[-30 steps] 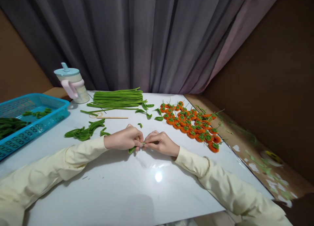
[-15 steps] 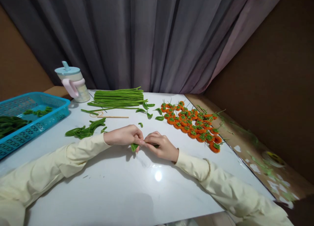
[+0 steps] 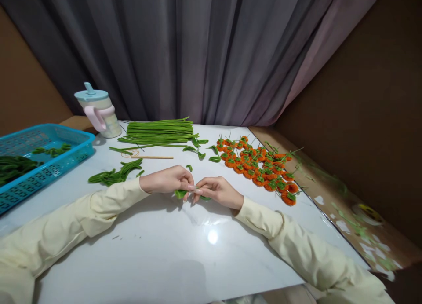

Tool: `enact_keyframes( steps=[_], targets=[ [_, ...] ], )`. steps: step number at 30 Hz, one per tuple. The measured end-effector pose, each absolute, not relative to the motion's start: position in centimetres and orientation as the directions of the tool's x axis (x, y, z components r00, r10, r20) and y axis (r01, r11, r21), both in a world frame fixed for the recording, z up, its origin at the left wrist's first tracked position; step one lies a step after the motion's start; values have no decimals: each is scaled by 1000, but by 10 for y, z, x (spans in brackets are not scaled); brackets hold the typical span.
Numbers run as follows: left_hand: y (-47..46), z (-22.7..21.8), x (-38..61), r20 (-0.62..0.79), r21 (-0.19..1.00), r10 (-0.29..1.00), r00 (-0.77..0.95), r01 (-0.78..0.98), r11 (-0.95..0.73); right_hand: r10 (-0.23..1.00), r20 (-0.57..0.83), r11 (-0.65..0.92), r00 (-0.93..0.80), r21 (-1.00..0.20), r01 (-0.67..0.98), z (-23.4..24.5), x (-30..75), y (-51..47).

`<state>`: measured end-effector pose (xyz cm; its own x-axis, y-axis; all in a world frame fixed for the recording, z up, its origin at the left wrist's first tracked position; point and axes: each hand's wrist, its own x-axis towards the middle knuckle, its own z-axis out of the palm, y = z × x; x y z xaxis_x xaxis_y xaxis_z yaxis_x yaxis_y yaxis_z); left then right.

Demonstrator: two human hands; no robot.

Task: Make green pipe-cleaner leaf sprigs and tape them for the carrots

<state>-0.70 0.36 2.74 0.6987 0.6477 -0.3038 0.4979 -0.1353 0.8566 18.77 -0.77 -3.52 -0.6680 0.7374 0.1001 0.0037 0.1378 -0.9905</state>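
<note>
My left hand and my right hand meet over the middle of the white table, fingertips touching. Between the thumb and fingers of my left hand is a bent green pipe cleaner piece. The fingers of my right hand are pinched at the same spot. A bit of green shows below the right fingers; whether it belongs to the same piece I cannot tell. Just beyond the hands lies a short green scrap. Left of my left hand is a pile of folded green pieces.
A bundle of long green pipe cleaners lies at the back, a thin wooden stick before it. Orange fuzzy rounds with green tops cover the right side. A blue basket and a lidded cup stand left.
My right hand has turned slightly and its fingers point further down. The green piece at my left hand has tilted flatter. Both hands stay together in the same place.
</note>
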Motion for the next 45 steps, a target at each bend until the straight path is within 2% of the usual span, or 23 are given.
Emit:
enact_keyframes(
  steps=[3,6,8,11,14,16,19,20,22,24,25,26,27,28,30,32,34,40,45],
  targets=[
    [6,23,-9,-321,895,617,718,444,-52,718,115,149,-687,-989,-10,-35,188,-7],
    [11,15,-12,-351,920,557,753,387,57,715,186,279,-674,-960,31,-36,187,-9],
    [13,10,-13,-384,919,519,763,370,136,699,276,436,-660,-896,87,-36,187,-11],
    [13,7,-14,-436,900,471,767,367,235,610,435,660,-662,-741,121,-38,186,-14],
    [11,8,-14,-471,881,418,777,391,266,504,518,775,-691,-625,97,-38,186,-17],
    [12,10,-13,-486,873,388,783,412,260,472,525,795,-708,-601,84,-37,185,-18],
    [16,15,-14,-487,874,371,791,443,202,532,485,729,-694,-679,84,-35,185,-19],
    [18,18,-14,-482,874,406,776,460,159,580,448,676,-680,-731,95,-35,184,-20],
    [16,27,-16,-403,867,597,694,499,5,678,344,537,-649,-836,118,-34,184,-20],
    [6,39,-17,-125,788,835,536,565,-245,743,250,393,-621,-914,102,-34,183,-20],
    [-3,44,-17,78,697,884,460,609,-378,763,219,331,-608,-941,76,-34,183,-19],
    [-13,48,-16,268,564,864,426,657,-499,777,197,277,-598,-960,43,-34,183,-19],
    [-23,50,-15,385,417,795,469,680,-603,789,183,231,-586,-973,8,-35,182,-18],
    [-33,50,-13,445,288,725,525,683,-671,800,172,193,-574,-981,-25,-35,182,-18],
    [-46,45,-9,447,98,597,666,627,-773,818,152,133,-555,-988,-75,-36,182,-16],
    [-47,35,-6,393,18,561,729,603,-797,826,130,87,-548,-991,-105,-36,182,-15],
    [-38,25,-5,342,19,555,758,585,-811,822,109,53,-559,-992,-115,-36,182,-15],
    [-17,22,-10,260,134,548,795,532,-836,804,106,44,-585,-992,-119,-34,184,-15],
    [-15,23,-10,229,312,642,732,569,-761,795,104,35,-597,-991,-127,-32,185,-15]
  ],
)
